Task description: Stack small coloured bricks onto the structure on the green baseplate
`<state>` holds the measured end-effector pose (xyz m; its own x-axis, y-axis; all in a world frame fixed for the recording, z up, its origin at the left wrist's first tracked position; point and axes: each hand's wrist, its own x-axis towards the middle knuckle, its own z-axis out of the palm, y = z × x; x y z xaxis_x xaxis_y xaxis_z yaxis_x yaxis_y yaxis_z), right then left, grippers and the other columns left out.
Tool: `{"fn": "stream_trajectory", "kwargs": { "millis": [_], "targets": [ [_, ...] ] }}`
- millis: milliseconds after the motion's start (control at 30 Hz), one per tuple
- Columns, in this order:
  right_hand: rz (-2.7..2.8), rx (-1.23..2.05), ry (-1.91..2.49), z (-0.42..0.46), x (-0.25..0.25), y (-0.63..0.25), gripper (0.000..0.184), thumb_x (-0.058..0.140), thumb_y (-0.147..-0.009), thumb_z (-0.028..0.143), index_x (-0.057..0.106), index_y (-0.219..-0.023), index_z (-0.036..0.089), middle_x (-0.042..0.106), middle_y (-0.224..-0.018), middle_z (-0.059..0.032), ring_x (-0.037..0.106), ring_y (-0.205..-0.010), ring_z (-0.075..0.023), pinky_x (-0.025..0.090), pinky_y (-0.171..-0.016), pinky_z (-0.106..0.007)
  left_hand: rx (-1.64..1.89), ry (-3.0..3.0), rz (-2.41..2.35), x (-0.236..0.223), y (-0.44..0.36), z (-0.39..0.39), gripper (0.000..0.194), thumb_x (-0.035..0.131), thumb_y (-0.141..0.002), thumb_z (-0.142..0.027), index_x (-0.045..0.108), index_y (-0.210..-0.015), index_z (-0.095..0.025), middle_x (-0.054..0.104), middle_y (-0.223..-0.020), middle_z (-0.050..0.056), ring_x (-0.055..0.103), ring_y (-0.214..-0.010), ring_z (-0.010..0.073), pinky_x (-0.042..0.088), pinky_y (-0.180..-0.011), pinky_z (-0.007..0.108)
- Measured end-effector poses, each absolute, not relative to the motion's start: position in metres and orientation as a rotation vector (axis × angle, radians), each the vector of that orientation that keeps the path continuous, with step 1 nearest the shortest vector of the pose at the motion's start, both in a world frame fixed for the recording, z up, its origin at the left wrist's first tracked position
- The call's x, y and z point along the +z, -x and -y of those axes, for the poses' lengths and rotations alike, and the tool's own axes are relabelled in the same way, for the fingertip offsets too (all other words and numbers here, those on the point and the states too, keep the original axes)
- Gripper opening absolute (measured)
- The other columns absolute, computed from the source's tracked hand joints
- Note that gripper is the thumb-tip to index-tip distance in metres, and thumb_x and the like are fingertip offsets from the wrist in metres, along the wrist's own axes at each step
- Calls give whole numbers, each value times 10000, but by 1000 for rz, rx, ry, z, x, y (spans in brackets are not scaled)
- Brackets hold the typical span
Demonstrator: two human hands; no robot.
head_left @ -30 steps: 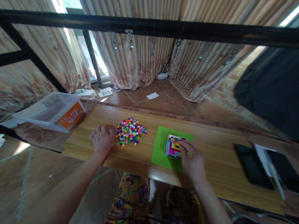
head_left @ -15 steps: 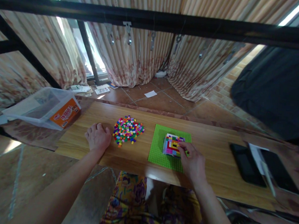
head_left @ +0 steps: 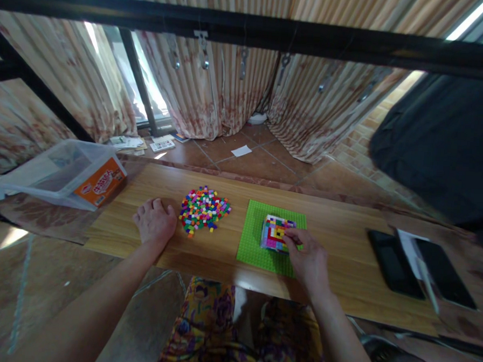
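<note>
My right hand (head_left: 309, 260) reaches over the right side of a small multicoloured build of toy bricks (head_left: 271, 241). Its thumb and forefinger are pinched together at the top of the build, and whatever they grip is hidden. Under the build lies a green studded baseplate (head_left: 248, 246), whose right part my hand covers. My left hand (head_left: 156, 222) rests palm down on the wooden board, fingers loosely spread, holding nothing. Just right of it is a loose heap of tiny coloured bricks (head_left: 203, 208).
The wooden board (head_left: 217, 250) spans my lap. A clear plastic bin (head_left: 59, 177) with an orange label stands at the left. Two dark tablet-like devices, one nearer (head_left: 394, 264) and one farther right (head_left: 447, 273), lie at the right. A black bar (head_left: 249, 33) crosses above.
The whole view has shifted slightly. My right hand stays pinched at the top of the brick build, and my left hand stays resting on the board.
</note>
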<state>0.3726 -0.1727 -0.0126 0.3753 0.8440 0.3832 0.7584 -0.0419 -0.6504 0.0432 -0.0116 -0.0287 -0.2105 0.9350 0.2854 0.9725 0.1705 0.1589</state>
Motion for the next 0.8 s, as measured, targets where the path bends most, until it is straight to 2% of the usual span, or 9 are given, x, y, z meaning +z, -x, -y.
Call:
{"fn": "stream_trajectory", "kwargs": {
  "millis": [233, 467, 800],
  "targets": [
    [1297, 85, 1835, 179, -7, -372, 245, 568, -882, 432, 693, -884, 221, 695, -871, -49, 627, -780, -189, 500, -751, -339, -461, 1897, 2328, -27, -44, 12, 436, 396, -902, -348, 597, -1200, -104, 577, -1301, 206, 500, -1206, 355, 393, -1001, 497],
    [1209, 53, 1852, 166, -14, -372, 336, 599, -843, 480, 702, -1000, 201, 649, -1071, -110, 571, -1048, -256, 438, -957, -456, -462, 1911, 2334, -27, -44, 11, 449, 394, -901, -354, 588, -1214, -97, 571, -1304, 214, 491, -1213, 364, 391, -1003, 515],
    [1146, 115, 1838, 162, -21, -372, 312, 605, -827, 465, 713, -973, 210, 639, -1086, -101, 568, -1060, -244, 420, -985, -452, -493, 1901, 2331, -30, -43, 11, 448, 402, -896, -356, 587, -1216, -102, 568, -1309, 211, 482, -1229, 366, 379, -1017, 514]
  ]
}}
